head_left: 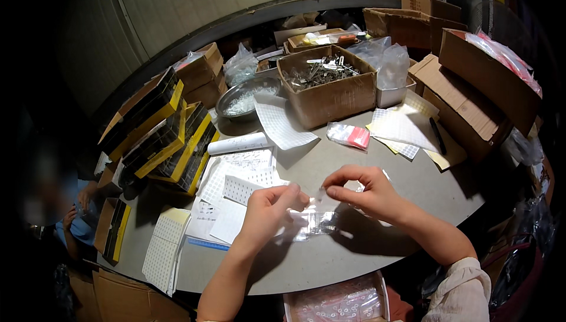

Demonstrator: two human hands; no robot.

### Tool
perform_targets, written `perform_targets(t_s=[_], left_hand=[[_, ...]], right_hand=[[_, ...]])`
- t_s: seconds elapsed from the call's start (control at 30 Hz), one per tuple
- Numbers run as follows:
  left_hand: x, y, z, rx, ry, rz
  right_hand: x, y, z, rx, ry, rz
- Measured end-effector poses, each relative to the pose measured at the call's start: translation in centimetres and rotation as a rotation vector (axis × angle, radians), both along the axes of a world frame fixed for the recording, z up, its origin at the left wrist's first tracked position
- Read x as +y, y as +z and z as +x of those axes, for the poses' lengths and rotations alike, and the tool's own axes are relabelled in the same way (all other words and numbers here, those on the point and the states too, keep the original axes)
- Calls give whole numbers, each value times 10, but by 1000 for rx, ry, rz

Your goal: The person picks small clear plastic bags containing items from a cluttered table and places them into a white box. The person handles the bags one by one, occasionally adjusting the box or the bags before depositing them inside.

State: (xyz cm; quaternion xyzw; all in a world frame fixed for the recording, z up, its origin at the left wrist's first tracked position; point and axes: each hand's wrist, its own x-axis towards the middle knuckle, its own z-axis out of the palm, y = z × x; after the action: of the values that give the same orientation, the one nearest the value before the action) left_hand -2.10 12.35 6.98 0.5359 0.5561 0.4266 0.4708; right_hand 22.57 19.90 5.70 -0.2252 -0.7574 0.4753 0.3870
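Note:
Over the front middle of the grey table, my left hand (268,207) is closed, its thumb and fingertips pressed together. My right hand (368,192) faces it, thumb and forefinger pinched on a small piece of clear plastic (321,194). What the left fingers grip is too small and glossy to make out. Just below the fingertips, shiny clear plastic bags (318,223) lie on the table and catch the light. Part of a white round thing (355,186) shows behind the right hand.
Left stand sticker sheets (167,239), papers (230,223) and stacked black-and-yellow boxes (171,136). Behind are a metal bowl (247,95), a carton of metal parts (327,101) and red-striped bags (349,136). An open drawer (339,304) holds bagged washers. Someone in blue (87,204) sits far left.

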Motion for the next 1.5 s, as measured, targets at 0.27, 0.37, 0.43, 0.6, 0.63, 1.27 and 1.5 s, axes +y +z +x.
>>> perform_targets(t_s=[0.27, 0.37, 0.43, 0.6, 0.63, 1.27, 1.5], left_hand=[[-14, 11, 26, -316, -65, -208], [-10, 3, 20, -387, 22, 30], [-6, 2, 16, -346, 40, 103], [-10, -3, 15, -114, 38, 186], [-9, -5, 15, -95, 25, 195], [-22, -4, 34, 493, 28, 524], [-67, -18, 58, 1039, -339, 600]], right_hand=[[-5, -4, -8, 139, -74, 153], [-9, -2, -8, 114, -35, 71], [-7, -5, -7, 115, 47, -69], [-2, 0, -6, -5, 191, -281], [-2, 0, -5, -50, 182, -311], [10, 16, 14, 112, -95, -175], [27, 36, 70, 107, -124, -206]])
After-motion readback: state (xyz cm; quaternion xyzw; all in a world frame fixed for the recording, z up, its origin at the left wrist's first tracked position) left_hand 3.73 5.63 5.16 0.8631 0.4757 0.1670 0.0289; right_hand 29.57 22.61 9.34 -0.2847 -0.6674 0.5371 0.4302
